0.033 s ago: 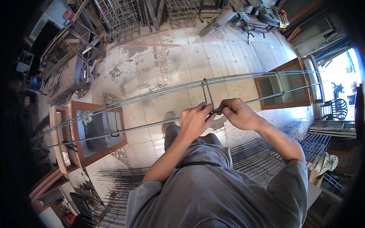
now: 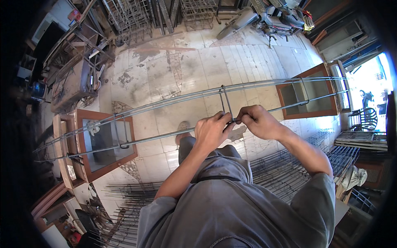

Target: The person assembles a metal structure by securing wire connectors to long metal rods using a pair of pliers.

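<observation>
A long reinforcing-bar frame runs across in front of me, with a near steel rod (image 2: 161, 137) and paired far rods (image 2: 178, 98). A bent rectangular stirrup (image 2: 226, 101) joins them at the middle. My left hand (image 2: 211, 130) is closed at the stirrup's near corner, thumb and fingers pinching it against the near rod. Just right of that corner my right hand (image 2: 261, 123) is closed in a pinch; what its fingertips hold is too small to make out. Further stirrups hang on the rods at the left (image 2: 117, 129) and at the right (image 2: 305, 89).
Wood-framed glass panels support the rods, a left panel (image 2: 135, 142) and a right panel (image 2: 316, 114). Bundled steel rods (image 2: 285, 165) lie beside and behind me. A motorcycle (image 2: 264, 21) stands at the far right, a cluttered bench (image 2: 74, 84) at the left, a dark chair (image 2: 366, 119) at the right.
My right hand has turned slightly and risen a little at the stirrup's corner. My left hand and the rods look unmoved.
</observation>
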Motion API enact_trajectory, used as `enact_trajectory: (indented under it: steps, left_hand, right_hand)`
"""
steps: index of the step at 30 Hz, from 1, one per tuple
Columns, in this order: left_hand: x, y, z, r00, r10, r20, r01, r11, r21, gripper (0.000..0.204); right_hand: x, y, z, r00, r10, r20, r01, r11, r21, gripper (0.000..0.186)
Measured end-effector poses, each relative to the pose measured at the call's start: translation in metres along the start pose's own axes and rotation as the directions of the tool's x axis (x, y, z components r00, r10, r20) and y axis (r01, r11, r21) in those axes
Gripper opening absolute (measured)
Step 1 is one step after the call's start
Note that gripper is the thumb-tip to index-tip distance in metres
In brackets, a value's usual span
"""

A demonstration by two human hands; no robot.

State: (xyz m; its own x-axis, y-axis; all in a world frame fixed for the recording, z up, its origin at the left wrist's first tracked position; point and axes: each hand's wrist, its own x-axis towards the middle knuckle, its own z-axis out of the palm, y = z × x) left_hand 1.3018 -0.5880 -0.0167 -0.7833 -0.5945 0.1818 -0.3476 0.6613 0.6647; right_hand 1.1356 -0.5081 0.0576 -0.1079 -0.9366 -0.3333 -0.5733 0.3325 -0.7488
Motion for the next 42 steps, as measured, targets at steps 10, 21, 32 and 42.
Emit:
enact_trajectory:
  steps: [10,21,32,42]
  left_hand:
    - [0.005,0.011,-0.008,0.998,-0.062,0.021,0.063,0.993,-0.098,0.024]
    - [0.004,0.007,-0.007,0.999,-0.042,0.029,0.044,0.996,-0.08,0.023]
    - [0.0,0.008,-0.006,0.982,-0.174,0.066,0.183,0.971,-0.153,0.021]
    - [0.017,0.002,-0.019,0.923,-0.14,0.359,0.254,0.922,-0.292,0.021]
  right_hand:
    - [0.049,0.003,-0.022,0.951,-0.308,-0.003,0.269,0.834,-0.481,0.031]
    - [0.061,0.046,-0.004,0.9,-0.404,-0.162,0.265,0.803,-0.535,0.029]
    - [0.07,0.058,-0.004,0.946,-0.291,0.141,0.323,0.854,-0.407,0.013]
    - [0.096,0.079,0.01,0.91,-0.276,0.311,0.314,0.946,-0.079,0.017]
